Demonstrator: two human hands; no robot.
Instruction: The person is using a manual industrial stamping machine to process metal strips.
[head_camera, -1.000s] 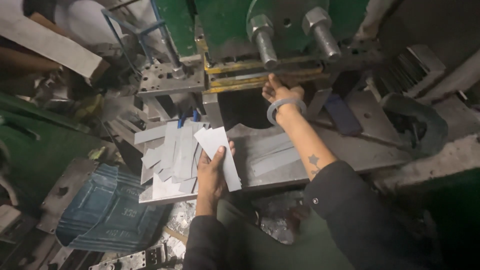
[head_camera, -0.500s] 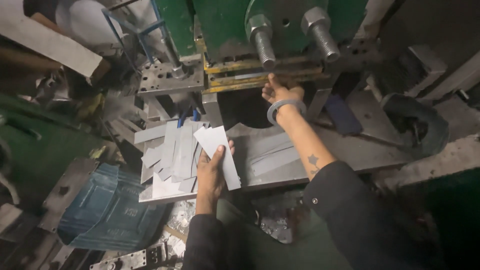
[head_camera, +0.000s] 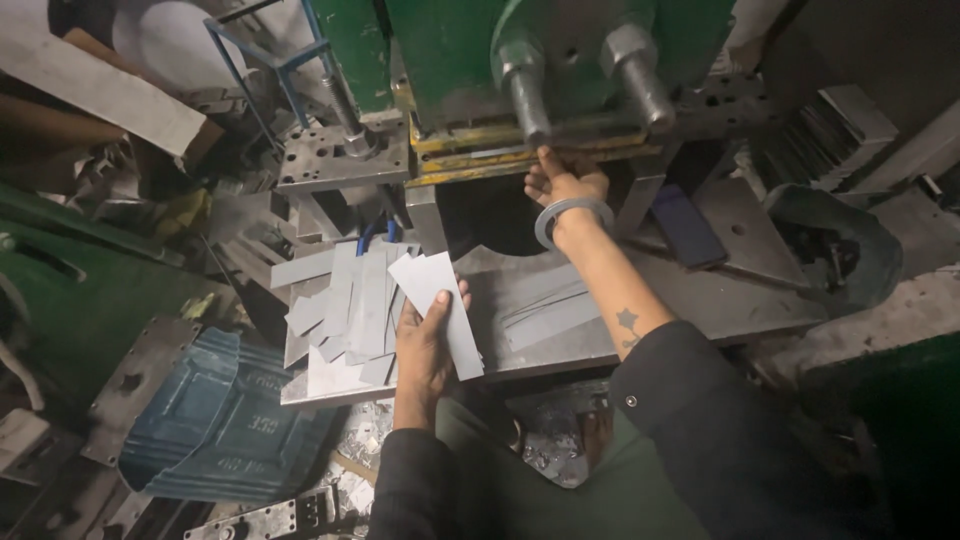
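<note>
Nothing much has shifted over the last second: the left hand (head_camera: 425, 345) keeps the same grey metal strip (head_camera: 440, 305) at the same angle, and the right hand (head_camera: 562, 180) stays up at the press die (head_camera: 530, 150).

That strip lies across the left palm, the thumb and fingers pinching it from below, its upper end pointing toward the die. Just left of the strip, a loose heap of similar cut blanks (head_camera: 345, 310) rests on the steel table (head_camera: 700, 300), so plenty of pieces appear unprocessed. Right of the strip, a few flat sheets (head_camera: 550, 310) lie on the same table.

Above the strip, the right hand's fingers are curled at the die's lower edge; whether they hold anything there cannot be told. A metal bangle (head_camera: 570, 212) circles that wrist.

Beyond the die rises the green press body (head_camera: 450, 50) with 2 steel guide posts (head_camera: 525, 90). Lower left of the strip sits a blue moulded panel (head_camera: 215, 420) amid scrap in a dim, cluttered workshop.
</note>
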